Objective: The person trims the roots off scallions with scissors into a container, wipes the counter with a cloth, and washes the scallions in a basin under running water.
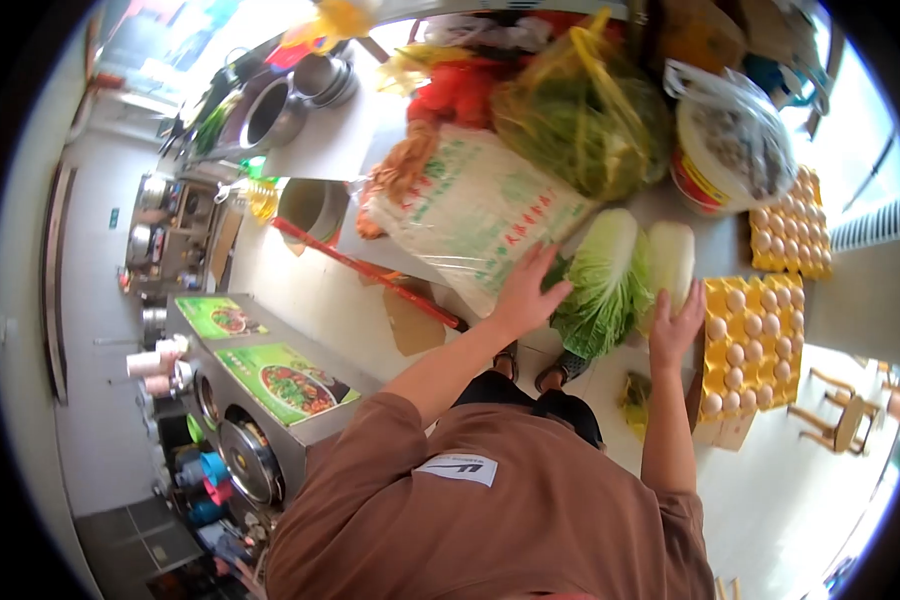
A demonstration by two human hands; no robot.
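Observation:
In the head view, my left hand (530, 295) rests with fingers stretched out at the edge of a white woven sack (480, 215) with green and red print. Just right of those fingers lies a leafy Chinese cabbage (605, 280), its pale base pointing away from me. My right hand (676, 328) has its thumb and fingers around the near end of a pale, elongated vegetable (672, 260) beside the cabbage. That vegetable's exact kind is unclear. Both vegetables lie near the table's front edge.
Behind them sit a yellow bag of greens (590, 120) and a white bucket (715, 165) topped with plastic. Yellow trays of eggs (755, 340) stand on the right. A red pole (360, 265) slants at the left, near a steel counter (300, 425).

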